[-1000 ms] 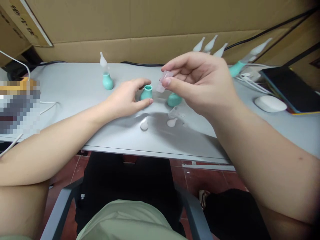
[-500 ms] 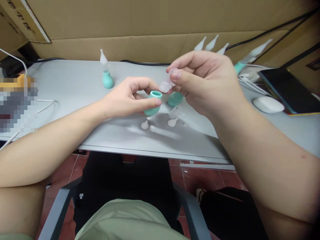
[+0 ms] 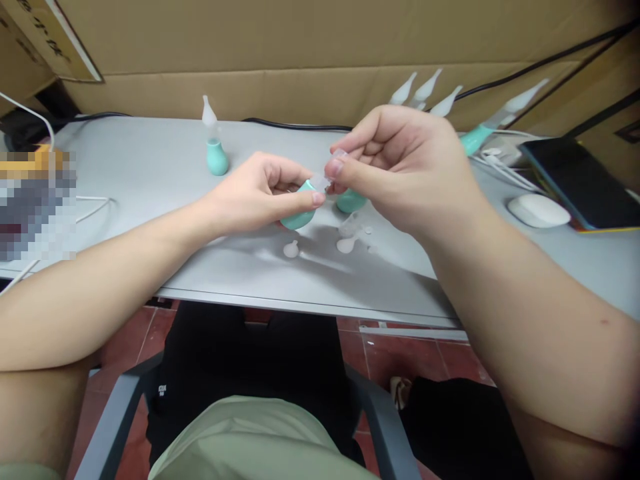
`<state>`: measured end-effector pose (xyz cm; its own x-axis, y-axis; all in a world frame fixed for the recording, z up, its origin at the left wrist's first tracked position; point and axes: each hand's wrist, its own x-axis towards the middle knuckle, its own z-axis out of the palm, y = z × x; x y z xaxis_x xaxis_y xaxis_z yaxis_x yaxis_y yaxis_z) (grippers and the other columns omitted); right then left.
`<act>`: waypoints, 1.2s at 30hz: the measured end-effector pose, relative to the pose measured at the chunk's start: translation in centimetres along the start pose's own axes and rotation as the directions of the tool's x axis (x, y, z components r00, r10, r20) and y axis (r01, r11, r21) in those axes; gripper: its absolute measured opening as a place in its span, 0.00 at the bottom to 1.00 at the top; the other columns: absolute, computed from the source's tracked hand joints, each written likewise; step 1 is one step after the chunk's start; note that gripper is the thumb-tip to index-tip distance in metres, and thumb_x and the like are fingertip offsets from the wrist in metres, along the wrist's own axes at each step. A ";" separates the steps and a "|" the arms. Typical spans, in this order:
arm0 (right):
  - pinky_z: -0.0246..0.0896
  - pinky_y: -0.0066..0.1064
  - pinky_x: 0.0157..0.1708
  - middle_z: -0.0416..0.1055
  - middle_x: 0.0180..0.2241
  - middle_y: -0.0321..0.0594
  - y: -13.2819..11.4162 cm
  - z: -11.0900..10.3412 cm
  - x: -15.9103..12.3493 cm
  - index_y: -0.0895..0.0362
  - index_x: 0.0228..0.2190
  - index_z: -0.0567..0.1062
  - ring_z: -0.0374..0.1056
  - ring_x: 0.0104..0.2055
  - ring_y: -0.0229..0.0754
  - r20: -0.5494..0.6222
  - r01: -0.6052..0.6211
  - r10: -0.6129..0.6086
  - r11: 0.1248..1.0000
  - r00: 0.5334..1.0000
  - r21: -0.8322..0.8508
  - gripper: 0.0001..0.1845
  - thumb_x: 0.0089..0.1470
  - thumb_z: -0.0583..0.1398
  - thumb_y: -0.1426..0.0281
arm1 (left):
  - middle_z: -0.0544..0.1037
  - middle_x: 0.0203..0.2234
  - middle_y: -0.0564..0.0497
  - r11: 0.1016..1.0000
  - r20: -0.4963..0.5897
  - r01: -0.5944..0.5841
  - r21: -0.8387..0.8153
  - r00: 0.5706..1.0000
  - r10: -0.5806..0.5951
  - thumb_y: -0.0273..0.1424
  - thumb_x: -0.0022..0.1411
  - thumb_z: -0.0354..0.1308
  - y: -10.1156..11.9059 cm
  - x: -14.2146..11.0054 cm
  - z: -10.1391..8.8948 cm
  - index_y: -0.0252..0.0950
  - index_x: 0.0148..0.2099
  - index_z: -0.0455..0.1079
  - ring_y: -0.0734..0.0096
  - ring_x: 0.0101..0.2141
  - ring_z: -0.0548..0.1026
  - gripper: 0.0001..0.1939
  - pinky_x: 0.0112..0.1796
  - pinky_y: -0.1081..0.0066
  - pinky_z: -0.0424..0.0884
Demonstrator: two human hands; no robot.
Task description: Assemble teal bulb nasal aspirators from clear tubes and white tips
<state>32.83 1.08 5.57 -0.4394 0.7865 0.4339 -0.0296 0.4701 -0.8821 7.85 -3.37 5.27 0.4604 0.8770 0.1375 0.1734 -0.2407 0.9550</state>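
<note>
Above the grey table [image 3: 150,173], a teal bulb [image 3: 299,217] is gripped by the left hand [image 3: 255,193], thumb and fingers closed around it. A clear tip [image 3: 323,179] is pinched in the closed fingers of the right hand [image 3: 405,167] and is held at the bulb's mouth, apparently touching it. Loose clear pieces [image 3: 345,243] are seen lying just below, and an assembled bulb [image 3: 217,157] is left standing well apart.

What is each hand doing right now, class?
Left hand: closed around a teal bulb.
Right hand: fingertips pinching a clear tip at the bulb's mouth.
</note>
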 end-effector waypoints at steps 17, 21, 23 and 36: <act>0.83 0.46 0.40 0.78 0.35 0.38 0.1 0.1 -0.4 0.46 0.37 0.80 0.75 0.36 0.49 0.080 0.037 -0.027 0.992 0.996 -0.124 0.23 0.64 0.87 0.66 | 0.74 0.25 0.54 0.988 -0.005 0.076 0.135 0.997 -0.076 0.46 0.70 0.87 0.8 -0.1 0.0 0.38 0.35 0.81 0.75 0.26 0.61 0.24 0.27 0.66 0.70; 0.81 0.43 0.39 0.77 0.35 0.36 0.4 0.1 -0.4 0.47 0.37 0.79 0.75 0.37 0.47 0.111 0.046 -0.029 0.988 0.993 -0.150 0.22 0.63 0.86 0.67 | 0.76 0.24 0.52 0.983 -0.014 0.110 0.148 0.994 -0.109 0.48 0.68 0.88 0.6 -0.1 -0.1 0.38 0.37 0.83 0.73 0.26 0.65 0.23 0.27 0.66 0.72; 0.81 0.43 0.39 0.77 0.35 0.36 0.4 0.0 -0.5 0.46 0.37 0.79 0.75 0.37 0.47 0.122 0.064 -0.045 0.986 0.992 -0.153 0.21 0.63 0.85 0.68 | 0.77 0.25 0.51 0.981 -0.009 0.113 0.159 0.994 -0.113 0.47 0.67 0.88 0.6 -0.1 -0.1 0.37 0.38 0.84 0.72 0.26 0.67 0.23 0.27 0.65 0.73; 0.87 0.47 0.46 0.76 0.39 0.40 0.4 0.7 -0.9 0.47 0.37 0.77 0.75 0.40 0.49 0.037 0.148 -0.143 0.955 0.989 -0.257 0.28 0.67 0.87 0.50 | 0.78 0.26 0.50 0.985 -0.040 0.048 0.163 0.998 -0.043 0.50 0.66 0.89 0.1 0.0 -0.5 0.39 0.35 0.80 0.71 0.27 0.68 0.27 0.27 0.64 0.62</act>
<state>32.58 0.26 4.65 -0.4639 0.6959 0.5482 0.1377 0.6680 -0.7313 7.43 -3.17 5.53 0.4178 0.9022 0.1070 0.3354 -0.2626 0.9047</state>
